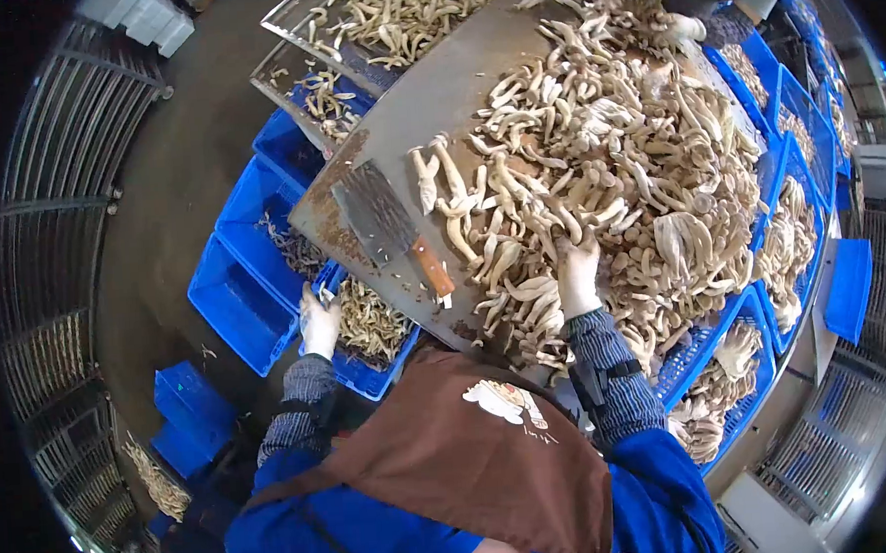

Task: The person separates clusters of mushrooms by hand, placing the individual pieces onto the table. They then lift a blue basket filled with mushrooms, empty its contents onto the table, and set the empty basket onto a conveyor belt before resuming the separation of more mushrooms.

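Observation:
My left hand (320,328), in a white glove, is over the rim of a blue crate (374,385) of small mushrooms (370,325). Its thumb and fingers look apart, with no clear object between them. My right hand (579,281), also gloved, reaches into the big heap of long-stemmed mushrooms (648,176) on the metal table. Its fingers are closed around a mushroom (563,220) at the heap's near edge. A cleaver (385,219) with a wooden handle lies flat on the table between my hands, touched by neither. Several mushrooms (449,201) lie beside it.
Blue crates (253,276) stand along the table's left side, one with dark scraps. Filled crates (787,248) line the right side. Trays of mushrooms (409,18) sit at the far left. Across the table, another person's gloved hand (689,28) is at the heap.

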The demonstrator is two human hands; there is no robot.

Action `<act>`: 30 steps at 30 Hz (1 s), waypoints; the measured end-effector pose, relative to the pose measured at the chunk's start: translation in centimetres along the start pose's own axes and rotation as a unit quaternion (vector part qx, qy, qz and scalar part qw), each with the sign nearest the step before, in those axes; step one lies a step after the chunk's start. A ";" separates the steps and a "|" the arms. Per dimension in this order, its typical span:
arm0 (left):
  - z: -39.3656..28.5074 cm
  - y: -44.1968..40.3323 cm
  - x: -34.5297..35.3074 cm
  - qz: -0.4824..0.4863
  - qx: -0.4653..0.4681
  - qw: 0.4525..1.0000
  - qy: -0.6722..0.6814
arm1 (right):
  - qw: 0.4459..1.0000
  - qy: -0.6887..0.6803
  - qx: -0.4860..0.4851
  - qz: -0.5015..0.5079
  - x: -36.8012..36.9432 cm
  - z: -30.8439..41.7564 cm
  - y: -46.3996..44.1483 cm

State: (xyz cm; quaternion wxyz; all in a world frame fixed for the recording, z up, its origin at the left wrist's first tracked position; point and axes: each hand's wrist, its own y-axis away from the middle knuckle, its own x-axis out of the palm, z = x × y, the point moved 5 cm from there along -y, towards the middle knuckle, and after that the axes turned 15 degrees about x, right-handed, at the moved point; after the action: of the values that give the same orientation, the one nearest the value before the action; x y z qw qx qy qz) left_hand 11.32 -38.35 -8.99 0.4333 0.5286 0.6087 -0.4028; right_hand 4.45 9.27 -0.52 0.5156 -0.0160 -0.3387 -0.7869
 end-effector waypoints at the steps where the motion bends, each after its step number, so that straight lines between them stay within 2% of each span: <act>1: -1.9 -0.6 -2.0 0.058 -0.050 0.996 0.038 | 0.999 0.032 0.008 -0.039 1.4 0.7 0.0; 2: -3.3 -1.2 -2.7 -0.022 0.055 0.998 0.037 | 0.999 -0.013 0.026 -0.026 3.1 0.8 0.5; 4: -10.0 -3.1 -5.1 -0.086 0.106 0.972 0.189 | 0.998 0.017 0.046 -0.036 3.3 -0.7 0.5; 5: -12.6 -4.1 -3.4 -0.012 0.048 0.940 0.338 | 0.996 -0.003 0.067 -0.060 2.1 -3.5 -1.1; 6: -16.8 -5.0 -2.9 0.069 0.009 0.926 0.371 | 0.994 -0.046 0.092 -0.040 3.6 -4.1 -0.4; 7: -20.1 -5.7 -0.1 0.116 0.067 0.861 0.490 | 0.972 0.232 -0.034 -0.031 2.4 -6.3 -1.9; 8: -23.8 -6.2 1.0 0.211 0.126 0.822 0.513 | 0.859 0.487 -0.157 -0.026 1.6 -9.2 -3.1; 9: -26.2 -6.1 2.5 0.234 0.098 0.833 0.492 | 0.965 0.259 -0.023 -0.007 3.3 -7.7 -1.5; 10: -27.9 -6.7 4.6 0.226 0.080 0.801 0.548 | 0.994 0.012 0.110 0.015 6.1 -6.3 0.8; 11: -28.7 -7.1 5.1 0.217 0.075 0.792 0.566 | 0.998 0.026 0.056 0.010 6.5 -5.4 0.8; 12: -29.3 -7.4 5.5 0.209 0.069 0.782 0.583 | 0.997 0.062 0.052 -0.006 6.3 -4.2 0.8; 13: -29.9 -7.9 4.7 0.180 0.069 0.793 0.578 | 0.997 0.033 0.069 -0.002 5.7 -4.2 0.7; 14: -29.2 -8.3 6.9 0.206 0.043 0.787 0.581 | 0.996 0.001 0.086 0.002 5.2 -4.3 0.8; 15: -29.2 -8.4 6.6 0.186 0.016 0.779 0.598 | 0.990 0.048 0.123 -0.055 4.9 -3.7 1.5; 16: -29.8 -8.7 4.9 0.166 -0.012 0.771 0.615 | 0.990 0.041 0.119 -0.061 4.8 -3.2 1.9; 17: -30.1 -8.5 3.7 0.209 -0.070 0.770 0.598 | 0.989 0.044 0.133 -0.058 4.7 -2.9 2.1; 18: -30.5 -9.1 3.5 0.182 -0.044 0.742 0.644 | 0.987 0.049 0.147 -0.053 4.8 -2.5 2.2; 19: -30.8 -9.2 4.1 0.227 -0.056 0.741 0.630 | 0.971 0.184 0.129 -0.078 5.4 -1.2 2.3; 20: -30.8 -9.2 4.8 0.271 -0.071 0.738 0.613 | 0.971 0.181 0.131 -0.080 5.1 -1.3 1.8; 22: -31.3 -10.6 4.3 0.240 0.049 0.801 0.546 | 0.984 0.124 0.106 0.074 4.9 -2.5 0.0; 23: -31.8 -10.8 3.6 0.199 0.080 0.780 0.587 | 0.943 0.287 -0.117 0.123 4.6 -1.8 -0.6; 24: -31.3 -11.5 5.5 0.217 0.072 0.786 0.574 | 0.890 0.440 -0.071 0.096 0.0 -6.6 -5.7; 25: -31.1 -12.6 5.2 0.217 0.058 0.792 0.567 | 0.958 0.285 0.035 0.024 1.3 -4.1 -4.4; 26: -31.0 -13.5 4.8 0.215 0.044 0.799 0.560 | 0.982 0.118 0.138 -0.049 2.8 -1.7 -2.8; 27: -31.2 -14.2 3.7 0.182 -0.013 0.757 0.628 | 0.923 0.384 -0.011 0.018 -1.1 -5.4 -7.7; 28: -30.6 -15.8 4.9 0.183 0.055 0.796 0.574 | 0.948 0.315 -0.040 0.031 0.4 -3.0 -7.4; 30: -29.9 -17.8 5.9 0.118 0.203 0.876 0.421 | 0.967 0.240 0.085 -0.012 4.0 0.9 -4.6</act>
State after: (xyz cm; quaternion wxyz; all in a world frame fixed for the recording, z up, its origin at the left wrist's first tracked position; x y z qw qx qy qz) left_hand -9.78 -10.35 -5.07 0.0640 0.7927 0.5713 -0.2030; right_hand -1.47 7.69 -0.69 0.5715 0.2219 -0.2706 -0.7423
